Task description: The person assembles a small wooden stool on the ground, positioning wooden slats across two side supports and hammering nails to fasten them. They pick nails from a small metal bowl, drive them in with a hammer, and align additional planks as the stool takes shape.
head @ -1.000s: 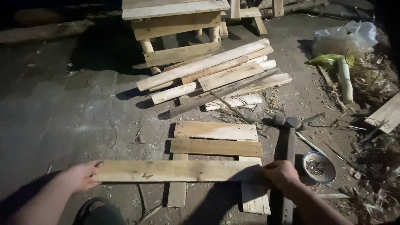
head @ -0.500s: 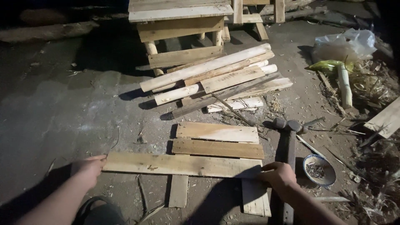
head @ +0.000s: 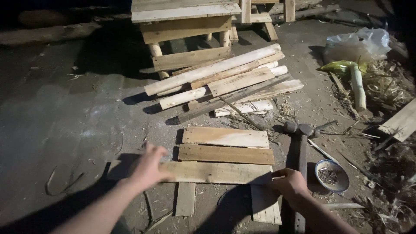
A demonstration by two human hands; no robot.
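Note:
A long wooden plank lies crosswise over two short runners on the ground, just below two other planks laid side by side. My left hand rests flat on the long plank left of its middle, fingers spread. My right hand grips the plank's right end. A hammer lies on the ground right beside my right hand, head pointing away from me.
A pile of round poles and boards lies beyond the planks, with a wooden bench behind it. A small bowl of nails sits right of the hammer. Straw, a plastic bag and scrap wood crowd the right side.
The long plank slid to the right and up against the two laid planks. My left hand moved from the plank's left end toward its middle. My right hand stayed at the right end.

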